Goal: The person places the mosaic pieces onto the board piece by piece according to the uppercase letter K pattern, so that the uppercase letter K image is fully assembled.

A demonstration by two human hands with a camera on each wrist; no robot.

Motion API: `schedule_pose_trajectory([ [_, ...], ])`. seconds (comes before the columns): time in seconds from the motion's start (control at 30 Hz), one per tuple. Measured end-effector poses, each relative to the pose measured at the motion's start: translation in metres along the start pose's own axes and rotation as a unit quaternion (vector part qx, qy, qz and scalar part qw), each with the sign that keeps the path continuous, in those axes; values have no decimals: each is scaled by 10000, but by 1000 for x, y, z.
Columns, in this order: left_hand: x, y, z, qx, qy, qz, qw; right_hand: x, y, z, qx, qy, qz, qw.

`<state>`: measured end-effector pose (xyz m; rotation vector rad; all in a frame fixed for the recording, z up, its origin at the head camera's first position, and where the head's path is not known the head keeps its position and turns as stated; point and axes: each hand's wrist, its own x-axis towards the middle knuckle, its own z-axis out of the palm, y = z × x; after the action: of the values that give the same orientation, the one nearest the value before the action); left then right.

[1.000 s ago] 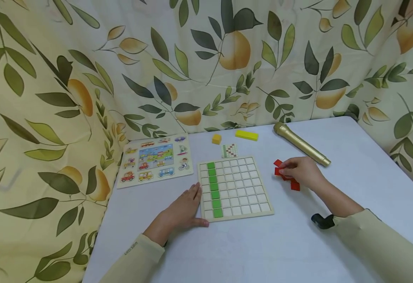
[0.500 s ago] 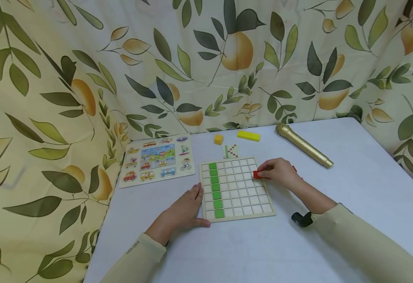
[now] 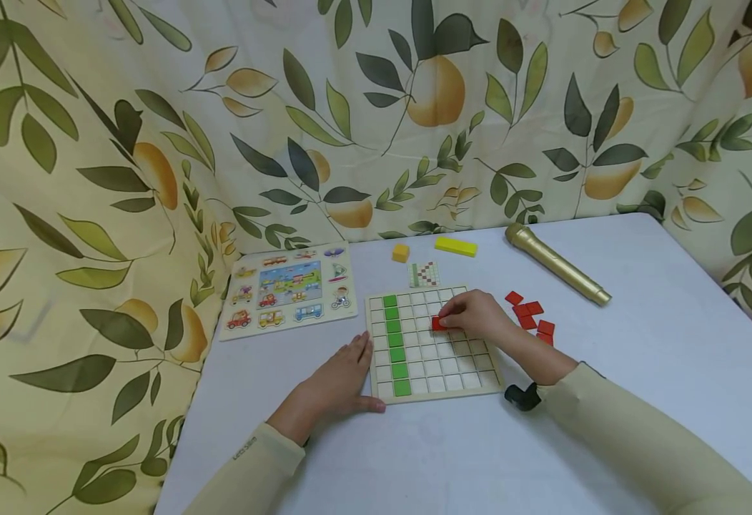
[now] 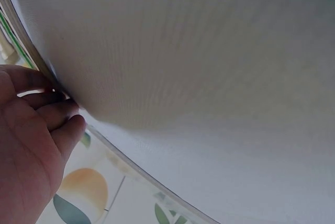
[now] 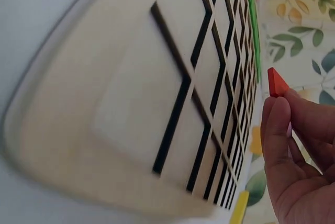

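Right hand [image 3: 475,315] pinches red tile [image 3: 439,323] over grid board [image 3: 432,343] | left hand [image 3: 340,379] flat, steadying board edge | green column [image 3: 394,343] filled; loose red tiles [image 3: 530,318] remain

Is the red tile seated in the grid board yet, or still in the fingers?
Still in the fingers: the right hand pinches the red tile above the grid board.

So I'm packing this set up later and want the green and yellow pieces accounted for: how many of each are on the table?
Green square tiles, in one column of the wooden grid board: 7
Yellow wooden blocks, one cube and one long bar: 2
Total: 9
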<state>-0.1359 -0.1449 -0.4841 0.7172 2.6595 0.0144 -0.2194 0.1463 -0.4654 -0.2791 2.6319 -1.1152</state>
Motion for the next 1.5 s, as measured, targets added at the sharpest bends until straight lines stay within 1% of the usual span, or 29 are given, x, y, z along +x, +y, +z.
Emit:
schedule_pose_trajectory([
  [0.27,2,-1,-5,-60,14,-67,10000,9,-15,15,36,-234,-105,9997],
  [0.43,3,-3,-7,-3,43,-49,10000,14,-24,24,496,-503,-11,9975],
  [0.5,4,-3,-8,17,42,-46,10000,15,-27,27,614,-562,17,9965],
  [0.57,4,-3,-10,29,43,-52,10000,16,-30,29,616,-581,-10,9964],
  [0.7,4,-3,-12,29,45,-63,10000,18,-32,33,358,-527,-165,9978],
  [0.93,1,0,-14,-86,25,-29,10000,16,-36,38,-309,-354,-386,9982],
  [1.17,0,0,-8,-91,-28,-122,9999,13,-36,46,-452,-291,-454,9975],
  [1.27,-1,1,-6,-139,-14,-116,9998,10,-32,44,-416,-288,-502,9975],
  [1.33,-2,1,-3,-172,1,-90,9998,6,-27,39,-393,-242,-487,9977],
  [1.43,-3,2,-1,-183,35,-50,9998,1,-16,24,-420,-89,-423,9982],
  [1.5,-3,2,1,-171,51,-68,9998,-2,-6,12,-495,53,-287,9983],
])
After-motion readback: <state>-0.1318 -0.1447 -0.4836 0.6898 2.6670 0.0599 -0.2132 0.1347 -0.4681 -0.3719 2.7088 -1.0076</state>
